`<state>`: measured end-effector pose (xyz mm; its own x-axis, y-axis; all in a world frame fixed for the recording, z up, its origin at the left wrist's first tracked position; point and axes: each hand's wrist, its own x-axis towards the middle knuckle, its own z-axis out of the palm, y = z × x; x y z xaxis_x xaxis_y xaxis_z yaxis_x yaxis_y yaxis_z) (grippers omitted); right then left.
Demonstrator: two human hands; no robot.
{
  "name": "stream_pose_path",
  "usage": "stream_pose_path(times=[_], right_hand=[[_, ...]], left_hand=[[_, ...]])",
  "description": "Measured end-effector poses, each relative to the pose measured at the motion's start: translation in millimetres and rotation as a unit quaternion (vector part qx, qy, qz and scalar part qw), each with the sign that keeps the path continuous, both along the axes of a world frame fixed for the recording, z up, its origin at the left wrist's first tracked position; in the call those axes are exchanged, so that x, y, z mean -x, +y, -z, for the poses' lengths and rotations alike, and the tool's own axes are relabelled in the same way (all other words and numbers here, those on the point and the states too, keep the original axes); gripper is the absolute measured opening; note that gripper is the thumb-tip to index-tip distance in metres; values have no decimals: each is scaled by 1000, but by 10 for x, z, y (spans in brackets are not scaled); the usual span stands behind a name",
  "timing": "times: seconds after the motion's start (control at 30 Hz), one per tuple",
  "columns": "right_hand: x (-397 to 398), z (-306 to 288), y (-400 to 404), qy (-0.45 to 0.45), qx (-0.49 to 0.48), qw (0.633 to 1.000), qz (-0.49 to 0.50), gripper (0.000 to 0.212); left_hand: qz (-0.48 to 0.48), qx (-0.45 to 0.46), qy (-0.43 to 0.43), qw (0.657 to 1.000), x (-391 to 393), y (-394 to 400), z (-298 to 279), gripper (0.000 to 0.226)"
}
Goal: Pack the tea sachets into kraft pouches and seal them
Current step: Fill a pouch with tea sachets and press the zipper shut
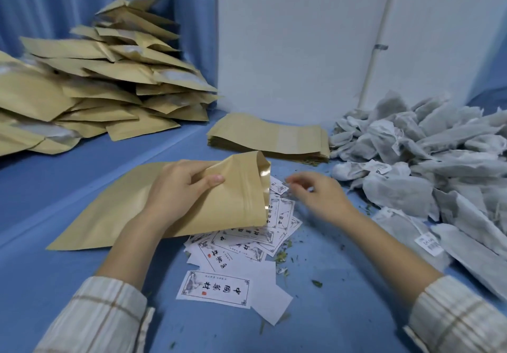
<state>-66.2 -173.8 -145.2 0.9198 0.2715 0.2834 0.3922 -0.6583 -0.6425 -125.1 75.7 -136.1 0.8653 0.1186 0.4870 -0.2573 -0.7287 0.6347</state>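
My left hand (178, 185) grips a kraft pouch (115, 215) near its mouth, thumb on top, and the mouth gapes open toward the right with its shiny lining showing. The pouch lies slanted on the blue table. My right hand (315, 193) hovers just right of the mouth over scattered white printed labels (219, 289), its fingers loosely curled and blurred; whether they pinch a label I cannot tell. A big heap of grey-white tea sachets (428, 160) fills the right side.
A flat stack of empty kraft pouches (269, 136) lies behind my hands. A tall pile of filled pouches (96, 84) covers the left rear. A white wall panel (301, 37) stands at the back. Loose tea crumbs dot the blue table (55, 182).
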Motion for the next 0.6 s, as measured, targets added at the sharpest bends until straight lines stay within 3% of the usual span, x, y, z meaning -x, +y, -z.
stream_pose_path(times=[0.1,0.17,0.27,0.43,0.6], right_hand=[[-87,176,-133,37,219,975,-3,46],[-101,269,-103,31,248,968,3,60],[-148,302,-42,17,161,987,12,52],[-173,267,-94,135,-100,984,63,21],[-163,121,-257,93,-153,977,115,23]], left_hand=[[-13,-4,1,1000,-33,-3,15,16],[-16,-3,-1,1000,-44,-4,19,15],[-18,-14,-15,1000,-40,-13,35,16],[-27,-21,-24,999,-25,-31,37,19],[-23,-12,-7,1000,-65,-97,-33,24]])
